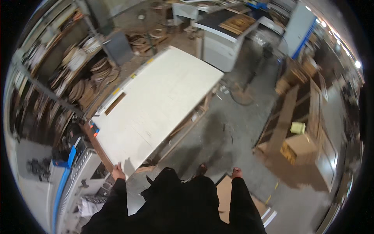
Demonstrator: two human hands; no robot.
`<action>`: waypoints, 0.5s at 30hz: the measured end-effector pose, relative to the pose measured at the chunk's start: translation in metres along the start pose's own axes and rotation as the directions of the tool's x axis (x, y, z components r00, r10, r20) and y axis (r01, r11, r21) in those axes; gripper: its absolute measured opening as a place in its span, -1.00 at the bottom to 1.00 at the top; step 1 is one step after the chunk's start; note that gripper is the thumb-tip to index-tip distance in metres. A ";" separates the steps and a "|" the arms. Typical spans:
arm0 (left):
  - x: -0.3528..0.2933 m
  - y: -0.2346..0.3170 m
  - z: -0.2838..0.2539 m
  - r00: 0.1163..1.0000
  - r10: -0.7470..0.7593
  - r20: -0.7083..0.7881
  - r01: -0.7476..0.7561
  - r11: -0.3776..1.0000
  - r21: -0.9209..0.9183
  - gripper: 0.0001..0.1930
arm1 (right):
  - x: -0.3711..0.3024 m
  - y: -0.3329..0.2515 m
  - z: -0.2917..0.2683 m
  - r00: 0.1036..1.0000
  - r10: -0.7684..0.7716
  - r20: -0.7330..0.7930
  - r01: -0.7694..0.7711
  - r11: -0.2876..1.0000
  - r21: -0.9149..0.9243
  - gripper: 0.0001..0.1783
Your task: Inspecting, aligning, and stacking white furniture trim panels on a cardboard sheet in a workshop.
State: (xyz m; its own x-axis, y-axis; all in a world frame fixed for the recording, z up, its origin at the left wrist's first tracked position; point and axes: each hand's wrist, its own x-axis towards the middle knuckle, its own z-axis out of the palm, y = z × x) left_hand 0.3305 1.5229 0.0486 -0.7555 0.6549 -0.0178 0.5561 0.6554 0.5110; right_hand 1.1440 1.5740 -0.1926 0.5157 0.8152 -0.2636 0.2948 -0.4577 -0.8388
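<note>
A large white board (163, 97) lies flat on a wooden-framed stand, running away from me to the upper right. At its near left corner is my left hand (118, 172), its fingers closed on the board's edge. My right hand (237, 172) is held away from the board, over the floor, with fingers curled in and nothing visible in them. Along the board's far left edge runs a strip with yellow marks, beside a narrow brown slot (115, 103). A small orange and blue item (94, 128) sits at the left edge.
Shelves (58, 78) with stacked round pieces stand at left, above a grey machine with a blue hose (62, 195). A floor fan (249, 74) stands past the board. At right is a cardboard-covered stack (288, 117) bearing a box (300, 148). Flat panels (224, 195) lie by my legs.
</note>
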 end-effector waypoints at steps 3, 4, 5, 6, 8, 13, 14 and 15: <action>-0.037 0.057 -0.032 0.998 -0.019 -0.064 0.015 0.997 -0.073 -0.60 | 0.092 -0.131 0.065 0.970 -0.152 0.190 0.201 0.941 -0.273 -0.76; -0.054 0.075 -0.034 0.999 0.009 -0.038 -0.009 1.000 0.001 -0.59 | 0.097 -0.172 0.080 0.952 -0.205 0.227 0.278 0.888 -0.365 -0.77; -0.070 0.096 -0.029 0.999 0.045 0.022 -0.046 0.998 0.052 -0.59 | 0.113 -0.198 0.077 0.931 -0.235 0.279 0.330 0.867 -0.373 -0.77; -0.083 0.106 -0.021 0.996 0.074 0.045 -0.078 0.992 0.094 -0.60 | 0.129 -0.224 0.083 0.942 -0.221 0.251 0.302 0.886 -0.352 -0.78; -0.107 0.101 -0.001 0.991 -0.035 0.127 -0.003 0.959 0.284 -0.65 | 0.146 -0.278 0.109 0.925 -0.240 0.295 0.333 0.886 -0.323 -0.78; -0.117 0.063 0.025 0.968 -0.235 -0.091 0.246 0.957 0.150 -0.41 | 0.115 -0.322 0.193 0.410 -0.509 0.757 0.854 -0.077 -0.514 -0.73; -0.106 0.069 0.024 0.952 -0.297 -0.079 0.306 0.938 0.162 -0.31 | 0.114 -0.318 0.206 -0.004 -0.392 0.920 0.700 -0.658 -0.277 -0.70; -0.100 0.066 0.020 0.949 -0.284 -0.134 0.305 0.936 0.176 -0.24 | 0.086 -0.334 0.233 0.256 -0.431 0.865 0.943 -0.087 -0.323 -0.67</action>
State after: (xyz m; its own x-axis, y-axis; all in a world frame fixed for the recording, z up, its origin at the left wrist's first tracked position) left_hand 0.4495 1.5083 0.0664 -0.9217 0.3851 -0.0465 0.3513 0.8795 0.3212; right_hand 0.9031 1.8798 -0.0461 -0.6908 0.7133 -0.1182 0.7200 0.6937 -0.0218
